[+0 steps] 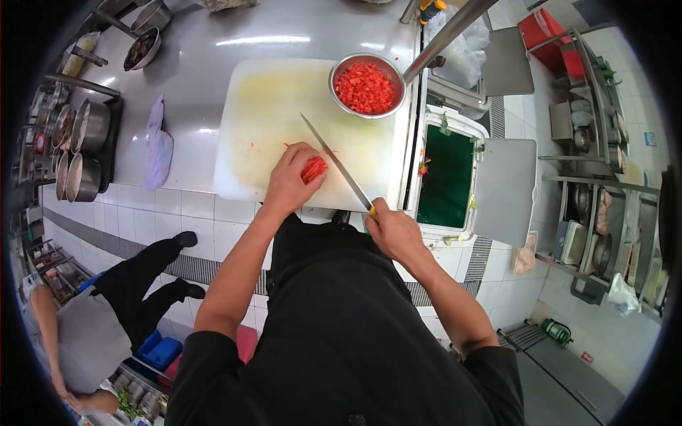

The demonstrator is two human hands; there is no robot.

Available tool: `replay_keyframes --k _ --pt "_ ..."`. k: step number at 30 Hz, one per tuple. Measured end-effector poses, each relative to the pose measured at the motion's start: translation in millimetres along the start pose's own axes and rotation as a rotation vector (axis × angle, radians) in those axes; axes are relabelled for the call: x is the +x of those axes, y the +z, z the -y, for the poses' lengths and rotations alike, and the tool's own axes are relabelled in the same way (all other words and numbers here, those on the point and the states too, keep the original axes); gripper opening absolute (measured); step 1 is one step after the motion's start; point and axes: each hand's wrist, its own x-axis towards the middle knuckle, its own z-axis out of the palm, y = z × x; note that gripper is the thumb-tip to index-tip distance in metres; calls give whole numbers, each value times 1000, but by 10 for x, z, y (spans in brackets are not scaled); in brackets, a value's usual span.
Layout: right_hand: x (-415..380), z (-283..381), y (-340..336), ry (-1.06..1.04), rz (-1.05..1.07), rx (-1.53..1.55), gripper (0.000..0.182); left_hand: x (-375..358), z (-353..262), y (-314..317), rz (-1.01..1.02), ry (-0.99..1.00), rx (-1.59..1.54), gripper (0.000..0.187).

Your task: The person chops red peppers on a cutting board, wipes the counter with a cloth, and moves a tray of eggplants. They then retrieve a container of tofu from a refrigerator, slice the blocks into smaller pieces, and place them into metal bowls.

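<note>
On the white cutting board [256, 99], my left hand [293, 177] is closed around a bundle of red strips [314, 169], which look like sliced pepper. My right hand [394, 228] grips the yellowish handle of a long knife [339, 165] near the board's front edge. Its blade slants away to the upper left, its tip over the board, a little to the right of the strips. A metal bowl [333, 77] of diced red pieces [364, 88] sits at the board's far right corner. A few red scraps lie on the board.
Right of the counter stands a white bin [481, 177] with a green inside. A purple cloth [158, 145] and metal pots [84, 177] are on the left. A metal pole [451, 39] slants past the bowl. Another person [82, 334] is at the lower left.
</note>
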Motion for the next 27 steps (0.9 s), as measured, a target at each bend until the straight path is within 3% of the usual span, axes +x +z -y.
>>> replay_keyframes --k 9,14,18,20,27 --pt "-584 145 -361 88 121 -40 24 -23 153 82 -8 87 82 25" --pt "-193 -65 131 15 38 -61 27 -45 180 114 -23 74 65 21" --pt "195 65 168 0 15 -75 26 -92 169 104 -6 60 68 23" --pt "337 68 140 -112 -41 -21 25 -51 146 55 -1 67 25 25" --pt "-357 182 -391 18 127 -50 25 -78 117 14 -56 71 58 26"
